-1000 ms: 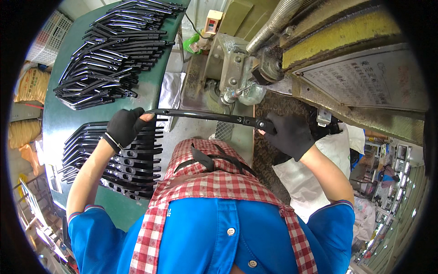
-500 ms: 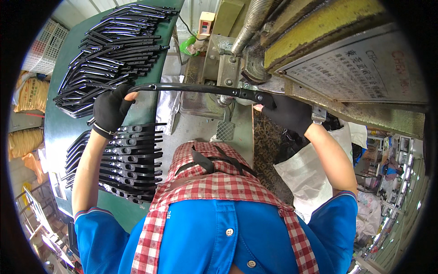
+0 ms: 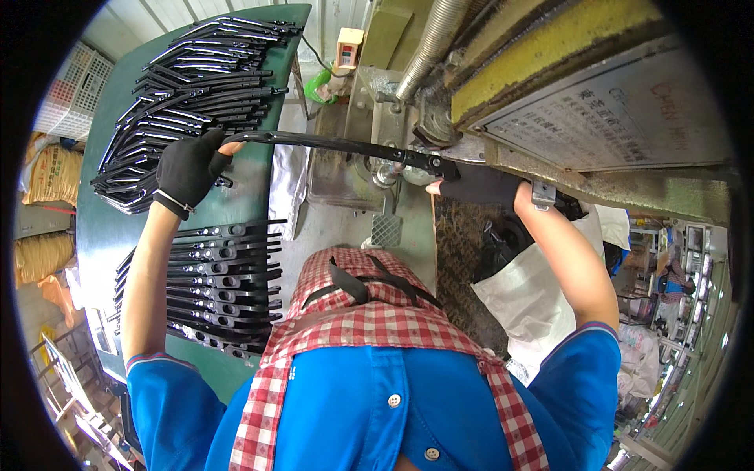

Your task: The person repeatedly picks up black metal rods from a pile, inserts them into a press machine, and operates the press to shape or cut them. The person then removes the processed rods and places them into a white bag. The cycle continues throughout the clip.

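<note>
A long black metal bar (image 3: 338, 144), bent near its left end, spans the gap between the table and the machine. My left hand (image 3: 188, 171), in a black glove with bare fingertips, is closed round its left end. At the other end, my right hand (image 3: 481, 185), gloved the same way, grips the bar beside its holed end piece; most of its fingers are hidden. That end lies close to the machine's metal fixture (image 3: 389, 129). Below my left hand, a row of black bars with holed ends (image 3: 220, 271) rests on the green table (image 3: 236, 184).
More black bars (image 3: 196, 78) are heaped on the table's far part. The yellow machine body (image 3: 550, 63) with a metal plate overhangs at the right. A foot pedal (image 3: 386, 231) sits below the fixture. A white sack (image 3: 534, 290) with black parts stands at right.
The bar's right end has dipped slightly and shifted a little left with my right hand. My left hand still holds the other end, nearly in place.
</note>
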The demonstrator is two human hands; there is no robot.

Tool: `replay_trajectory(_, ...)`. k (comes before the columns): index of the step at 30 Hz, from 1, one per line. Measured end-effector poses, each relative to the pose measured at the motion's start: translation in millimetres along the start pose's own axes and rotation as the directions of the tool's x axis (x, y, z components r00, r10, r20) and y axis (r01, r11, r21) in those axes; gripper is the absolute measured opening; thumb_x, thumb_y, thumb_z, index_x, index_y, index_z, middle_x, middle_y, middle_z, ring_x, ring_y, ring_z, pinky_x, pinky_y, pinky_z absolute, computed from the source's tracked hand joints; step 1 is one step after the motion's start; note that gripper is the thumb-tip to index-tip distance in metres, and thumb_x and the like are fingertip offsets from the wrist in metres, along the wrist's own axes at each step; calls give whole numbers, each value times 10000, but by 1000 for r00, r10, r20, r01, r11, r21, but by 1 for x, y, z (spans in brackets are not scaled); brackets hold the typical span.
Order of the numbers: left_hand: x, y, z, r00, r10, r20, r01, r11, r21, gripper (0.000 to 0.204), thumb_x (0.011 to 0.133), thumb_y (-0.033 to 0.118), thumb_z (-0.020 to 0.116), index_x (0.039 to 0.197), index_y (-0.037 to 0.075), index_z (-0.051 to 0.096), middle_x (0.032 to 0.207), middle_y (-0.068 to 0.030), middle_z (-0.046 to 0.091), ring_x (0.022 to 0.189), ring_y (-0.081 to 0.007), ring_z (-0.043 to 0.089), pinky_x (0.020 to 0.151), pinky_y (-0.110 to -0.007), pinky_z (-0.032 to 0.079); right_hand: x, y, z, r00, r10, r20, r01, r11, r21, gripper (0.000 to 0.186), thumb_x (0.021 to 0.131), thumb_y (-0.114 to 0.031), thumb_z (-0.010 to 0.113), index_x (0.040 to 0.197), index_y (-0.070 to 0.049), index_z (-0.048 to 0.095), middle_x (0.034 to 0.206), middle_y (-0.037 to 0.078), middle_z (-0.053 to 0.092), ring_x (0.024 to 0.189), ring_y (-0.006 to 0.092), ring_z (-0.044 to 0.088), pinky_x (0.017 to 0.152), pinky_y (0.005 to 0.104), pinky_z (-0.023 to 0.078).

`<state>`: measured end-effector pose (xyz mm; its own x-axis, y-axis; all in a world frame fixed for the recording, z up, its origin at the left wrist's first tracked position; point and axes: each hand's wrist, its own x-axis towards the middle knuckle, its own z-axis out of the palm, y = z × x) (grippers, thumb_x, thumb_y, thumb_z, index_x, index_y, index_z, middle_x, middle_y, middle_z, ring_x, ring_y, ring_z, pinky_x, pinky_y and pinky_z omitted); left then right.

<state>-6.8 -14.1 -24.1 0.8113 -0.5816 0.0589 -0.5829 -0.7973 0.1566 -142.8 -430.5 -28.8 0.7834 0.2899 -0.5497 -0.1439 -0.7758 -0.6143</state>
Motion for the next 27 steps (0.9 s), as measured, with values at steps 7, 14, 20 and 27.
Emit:
replay_trajectory(7,22,4,1,994,37,100,-21,988,-155,416,912,483,530,980,91,650,746,-157,637,705,-332,644,629,-430,485,10,-5,3,983,152,-101,-173,951,-257,403,766,-366,721,906,-13,589,742,76,557,688,164,494,653,342,427)
replay_trajectory(14,38,57,36,818,483,-314,-478,873,98,291,823,304,647,1065,164,570,984,-98,615,903,-322,620,755,-445,504,-3,-15,43,732,-170,-660,-152,903,-402,416,698,-370,731,965,-71,623,839,153,651,753,356,616,734,439,488)
replay_trajectory(20,47,71,44,937,321,-140,-326,945,-16,164,786,222,645,937,165,615,872,-66,647,827,-323,638,701,-441,513,-41,-52,71,496,-552,-670,377,832,-407,184,742,-88,712,884,-53,600,802,102,611,732,307,594,695,382,467)
replay_trajectory(27,48,74,34,938,339,-76,-345,935,-81,202,784,256,643,961,170,598,876,-79,641,776,-340,632,689,-458,500,-15,-14,104,705,-436,-559,401,896,-192,145,784,-124,696,897,-60,631,762,98,627,698,268,627,644,359,485)
